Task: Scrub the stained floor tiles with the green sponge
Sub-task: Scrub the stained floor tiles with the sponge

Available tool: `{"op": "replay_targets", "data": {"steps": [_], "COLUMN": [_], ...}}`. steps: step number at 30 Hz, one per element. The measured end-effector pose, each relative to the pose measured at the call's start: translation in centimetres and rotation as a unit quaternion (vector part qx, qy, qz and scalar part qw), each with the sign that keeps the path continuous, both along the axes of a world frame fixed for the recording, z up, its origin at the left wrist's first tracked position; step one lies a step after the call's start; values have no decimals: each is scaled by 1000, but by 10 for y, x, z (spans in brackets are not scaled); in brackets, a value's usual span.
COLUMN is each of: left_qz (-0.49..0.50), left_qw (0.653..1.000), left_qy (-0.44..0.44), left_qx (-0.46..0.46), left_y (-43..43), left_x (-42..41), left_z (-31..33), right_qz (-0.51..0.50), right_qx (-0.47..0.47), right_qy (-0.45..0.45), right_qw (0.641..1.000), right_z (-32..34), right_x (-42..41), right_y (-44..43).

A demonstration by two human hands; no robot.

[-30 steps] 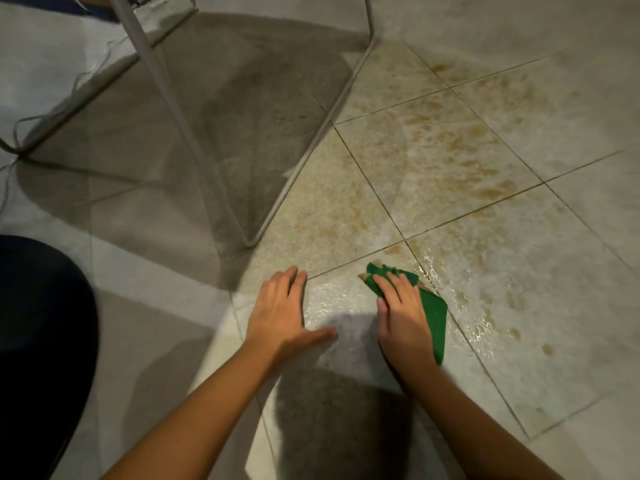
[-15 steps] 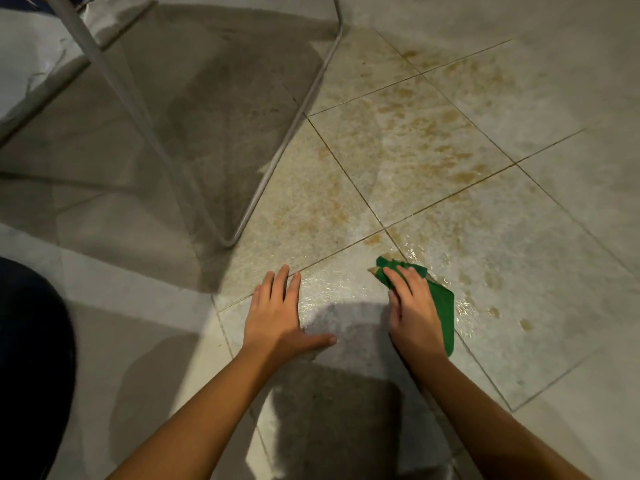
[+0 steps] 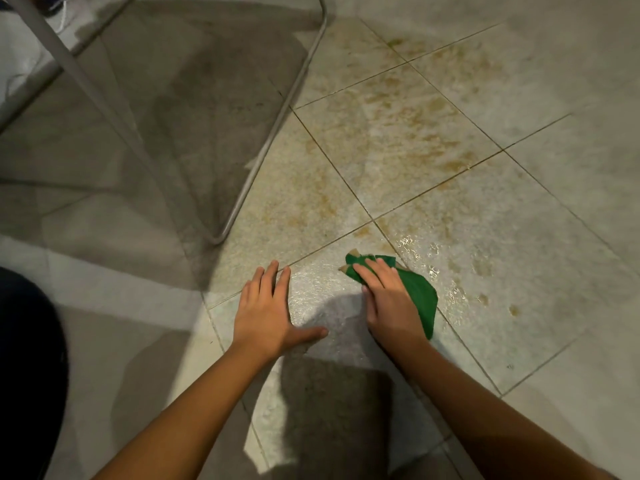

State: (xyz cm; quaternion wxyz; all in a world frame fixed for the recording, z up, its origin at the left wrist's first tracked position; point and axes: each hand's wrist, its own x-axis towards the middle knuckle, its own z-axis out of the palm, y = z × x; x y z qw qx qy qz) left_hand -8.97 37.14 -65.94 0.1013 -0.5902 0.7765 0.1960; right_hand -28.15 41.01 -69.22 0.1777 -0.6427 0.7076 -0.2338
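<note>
Several pale tiles (image 3: 519, 237) fill the view, laid on the diagonal with thin dark grout lines. Brown stains (image 3: 408, 133) are heaviest on the tiles at upper centre, with a few small spots on the tile to the right of the hands. Wet sheen glints on the tile just past the sponge.

Bent metal frame (image 3: 258, 164) stands upper left, its tube running down to a rounded corner on the floor; grey shadow beneath it. Dark rounded shape (image 3: 27, 358) at the left edge, unidentifiable.

Both bare forearms reach in from the bottom edge.

Left hand (image 3: 266, 313): palm flat on the floor, fingers straight and close together, thumb splayed out to the right. It holds nothing.

Right hand (image 3: 388, 299): lies on top of the green sponge (image 3: 420, 299), fingers extended and pressing it down onto the tile, not curled round it. Sponge lies flat near a grout crossing, its green edge showing past the fingertips and along the hand's right side. The two hands are near each other, not touching.
</note>
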Motion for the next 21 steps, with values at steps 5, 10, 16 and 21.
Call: {"op": "replay_targets", "data": {"steps": [5, 10, 16, 21], "left_qz": [-12, -24, -70, -86], "left_qw": [1000, 997, 994, 994], "left_qy": [16, 73, 82, 71], "left_qx": [-12, -25, -16, -6], "left_y": [-2, -1, -4, -10], "left_x": [2, -12, -39, -50], "left_z": [2, 5, 3, 2], "right_qz": [-98, -169, -24, -100], "right_qx": [-10, -60, -14, -7], "right_qy": [-28, -16, -11, -18], "right_qw": [995, 984, 1000, 995], "right_z": [-4, -10, -5, -6], "right_x": [-20, 9, -6, -35], "right_y": [19, 37, 13, 19]}}
